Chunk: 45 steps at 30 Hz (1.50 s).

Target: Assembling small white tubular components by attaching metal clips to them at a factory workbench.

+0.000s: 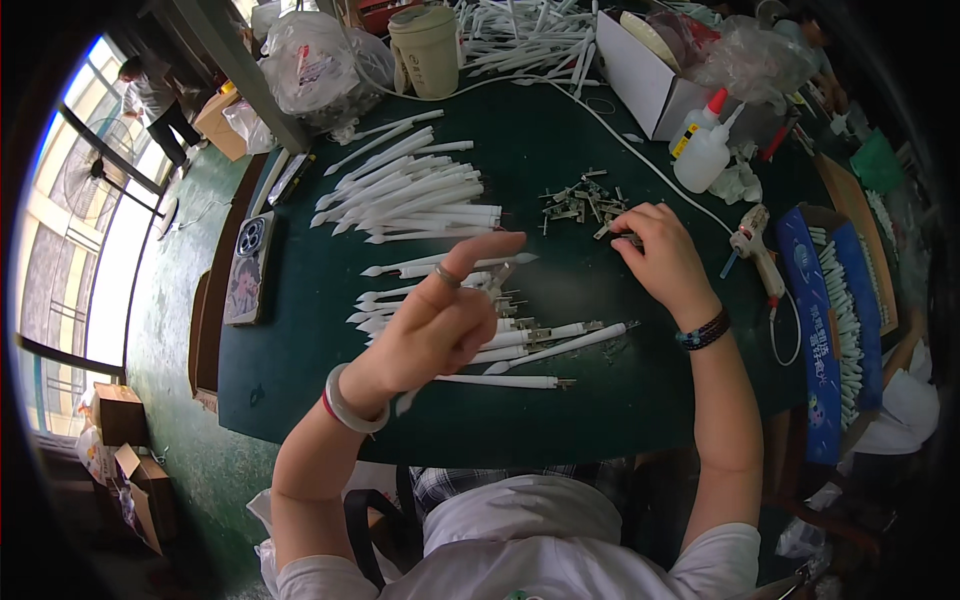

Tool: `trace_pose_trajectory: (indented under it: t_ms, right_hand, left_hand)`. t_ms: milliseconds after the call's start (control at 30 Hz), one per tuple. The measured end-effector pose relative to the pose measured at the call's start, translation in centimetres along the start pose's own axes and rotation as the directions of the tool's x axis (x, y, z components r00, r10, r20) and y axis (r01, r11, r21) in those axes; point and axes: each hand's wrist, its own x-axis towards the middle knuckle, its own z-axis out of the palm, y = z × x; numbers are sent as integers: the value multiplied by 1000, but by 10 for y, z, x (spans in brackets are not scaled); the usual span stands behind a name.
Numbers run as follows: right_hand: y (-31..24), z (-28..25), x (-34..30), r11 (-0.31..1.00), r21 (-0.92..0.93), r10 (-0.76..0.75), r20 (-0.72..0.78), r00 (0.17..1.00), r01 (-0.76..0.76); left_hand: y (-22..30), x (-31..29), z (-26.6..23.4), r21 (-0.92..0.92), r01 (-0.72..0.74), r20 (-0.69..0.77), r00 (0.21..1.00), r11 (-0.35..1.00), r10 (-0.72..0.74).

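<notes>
My left hand (445, 315) is over the middle of the table, index finger stretched out and the other fingers curled in. A small metal piece shows by its fingertips, but what the curled fingers hold is partly hidden. Under and around it lie slim white candle-shaped sticks (560, 352) with pointed tips, several ending in metal pieces. Farther off is a loose bundle of similar white sticks (400, 195). At the edge of a pile of small metal clip-like parts (580, 200), my right hand (660, 255) pinches one small metal part (603, 231) between thumb and fingers.
A phone (250, 270) lies at the table's left edge. On the right are white squeeze bottles (703, 160), a glue gun (757, 255) with its cord, and a blue box (808, 330) of white sticks. A beige cup (425, 55) and more white sticks stand behind.
</notes>
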Motion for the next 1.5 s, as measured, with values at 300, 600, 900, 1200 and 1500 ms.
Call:
trace_pose_trajectory:
  t_ms: [300, 600, 900, 1200, 1500]
  right_hand:
    - [7, 17, 4, 993, -100, -76, -69, 995, 69]
    - [-3, 24, 11, 970, -223, -125, -128, 984, 94]
    - [-8, 21, 12, 952, -243, -232, -186, 955, 184]
    - [-35, 17, 4, 889, 443, -24, -213, 977, 119]
    - [-40, 20, -7, 456, 887, 66, 41, 997, -67]
  left_hand:
    - [-20, 9, -5, 933, -194, 109, 955, 303, 277]
    - [-16, 25, -77, 971, 71, -156, 913, 229, 377]
    - [-34, 41, -77, 979, 107, -158, 936, 173, 315]
    - [-28, 48, -60, 956, 64, -115, 980, 288, 162]
    - [-20, 38, -60, 919, 8, -83, 981, 394, 174]
